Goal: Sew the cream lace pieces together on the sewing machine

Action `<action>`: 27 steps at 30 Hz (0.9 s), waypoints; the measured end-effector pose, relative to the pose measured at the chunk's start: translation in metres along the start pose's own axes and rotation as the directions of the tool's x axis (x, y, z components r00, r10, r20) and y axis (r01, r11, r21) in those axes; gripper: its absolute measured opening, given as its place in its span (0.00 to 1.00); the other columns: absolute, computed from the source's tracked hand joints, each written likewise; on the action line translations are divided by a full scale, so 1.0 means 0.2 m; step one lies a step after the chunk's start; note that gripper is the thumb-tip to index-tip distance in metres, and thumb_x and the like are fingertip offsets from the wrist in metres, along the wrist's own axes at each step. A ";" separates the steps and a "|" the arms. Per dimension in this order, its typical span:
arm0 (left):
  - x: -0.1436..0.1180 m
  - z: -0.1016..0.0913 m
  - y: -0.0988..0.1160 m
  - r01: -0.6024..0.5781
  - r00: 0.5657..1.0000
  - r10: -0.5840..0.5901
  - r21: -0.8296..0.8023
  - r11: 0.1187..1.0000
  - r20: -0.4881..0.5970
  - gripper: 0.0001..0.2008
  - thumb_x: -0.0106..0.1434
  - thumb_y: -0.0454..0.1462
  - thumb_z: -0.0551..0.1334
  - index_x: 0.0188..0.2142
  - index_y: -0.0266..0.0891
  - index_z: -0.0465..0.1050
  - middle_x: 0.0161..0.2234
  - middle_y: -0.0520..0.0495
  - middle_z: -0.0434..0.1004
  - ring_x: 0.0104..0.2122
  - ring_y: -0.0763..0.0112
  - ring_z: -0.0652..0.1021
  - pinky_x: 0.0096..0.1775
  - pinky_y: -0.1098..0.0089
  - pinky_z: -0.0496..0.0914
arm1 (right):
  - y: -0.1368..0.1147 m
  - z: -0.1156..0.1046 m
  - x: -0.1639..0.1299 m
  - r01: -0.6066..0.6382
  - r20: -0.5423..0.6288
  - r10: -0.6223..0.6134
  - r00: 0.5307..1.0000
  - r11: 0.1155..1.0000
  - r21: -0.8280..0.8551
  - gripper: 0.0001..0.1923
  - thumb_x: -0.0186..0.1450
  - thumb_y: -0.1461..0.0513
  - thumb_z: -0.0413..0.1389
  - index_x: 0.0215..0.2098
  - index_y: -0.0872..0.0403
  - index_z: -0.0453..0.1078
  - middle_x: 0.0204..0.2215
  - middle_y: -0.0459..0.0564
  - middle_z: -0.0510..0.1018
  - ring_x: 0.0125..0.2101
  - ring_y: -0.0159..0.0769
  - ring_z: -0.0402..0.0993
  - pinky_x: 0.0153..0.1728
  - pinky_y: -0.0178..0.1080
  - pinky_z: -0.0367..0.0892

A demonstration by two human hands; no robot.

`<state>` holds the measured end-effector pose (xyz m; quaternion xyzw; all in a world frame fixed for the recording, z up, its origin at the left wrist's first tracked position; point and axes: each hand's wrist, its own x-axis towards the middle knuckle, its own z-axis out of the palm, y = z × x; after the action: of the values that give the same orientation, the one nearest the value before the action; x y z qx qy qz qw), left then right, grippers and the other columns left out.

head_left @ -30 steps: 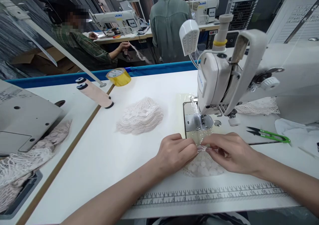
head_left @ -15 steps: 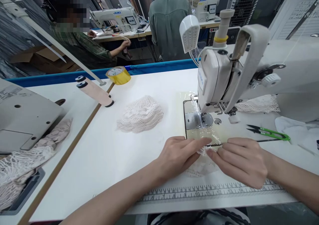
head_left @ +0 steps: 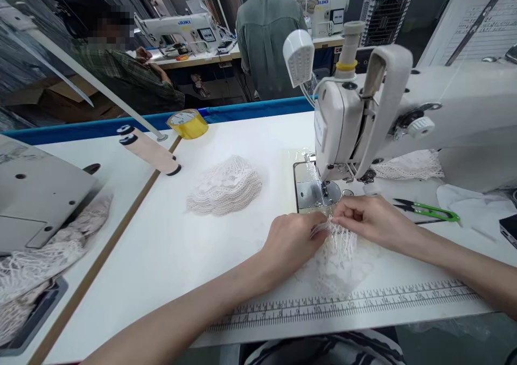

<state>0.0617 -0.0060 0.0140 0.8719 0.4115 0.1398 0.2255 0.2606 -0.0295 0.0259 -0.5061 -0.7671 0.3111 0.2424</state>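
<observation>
Between my hands is a piece of white lace [head_left: 337,260], its lower part spreading over the table in front of the sewing machine's needle plate. My left hand [head_left: 297,244] is closed on the lace's upper left edge, thumb and fingers pinched together. Just right of it, my right hand [head_left: 365,219] pinches the top edge with thumb and forefinger. Both hands are just in front of the presser foot [head_left: 325,187] of the white sewing machine [head_left: 343,123]. A layered stack of lace pieces [head_left: 226,186] lies left of the machine.
Green thread snips [head_left: 434,211] lie right of the needle plate. Thread cones [head_left: 149,151] and a yellow tape roll [head_left: 188,124] are at the back left. A printed ruler [head_left: 323,308] runs along the front edge. Two co-workers sit beyond the blue table border [head_left: 250,106].
My right hand has moved up and left, close to my left hand, and more of the lace now hangs below my fingers. The view has shifted slightly. One co-worker's arm has drawn back.
</observation>
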 end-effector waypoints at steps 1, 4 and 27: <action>0.01 0.01 -0.01 0.014 1.000 -0.013 0.078 0.997 -0.019 0.11 0.61 0.37 0.62 0.44 0.41 0.71 0.24 0.56 0.75 0.19 0.73 0.71 0.22 0.73 0.58 | 0.03 0.01 0.02 -0.029 -0.010 0.029 1.000 0.999 -0.023 0.09 0.67 0.61 0.51 0.29 0.53 0.68 0.18 0.40 0.69 0.18 0.26 0.64 0.20 0.31 0.57; 0.02 0.04 -0.02 -0.052 0.987 0.088 0.246 0.968 -0.137 0.22 0.59 0.39 0.65 0.51 0.38 0.63 0.33 0.50 0.77 0.26 0.68 0.75 0.28 0.69 0.63 | 0.09 0.04 0.05 -0.079 -0.052 0.071 0.996 0.983 -0.166 0.10 0.68 0.59 0.49 0.33 0.52 0.70 0.19 0.40 0.71 0.18 0.27 0.64 0.21 0.32 0.56; -0.01 0.07 -0.03 -0.277 0.902 0.403 0.511 0.814 -0.152 0.17 0.69 0.41 0.55 0.55 0.39 0.68 0.55 0.46 0.71 0.55 0.62 0.69 0.49 0.58 0.58 | 0.11 0.09 -0.01 0.051 -0.119 -0.318 0.941 0.477 -0.877 0.14 0.68 0.59 0.50 0.47 0.54 0.74 0.31 0.48 0.79 0.17 0.29 0.63 0.16 0.36 0.46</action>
<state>0.0624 -0.0080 -0.0020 0.9347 0.2943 0.1826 -0.0797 0.2626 -0.0298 -0.0023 -0.5090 -0.8291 -0.2132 0.0895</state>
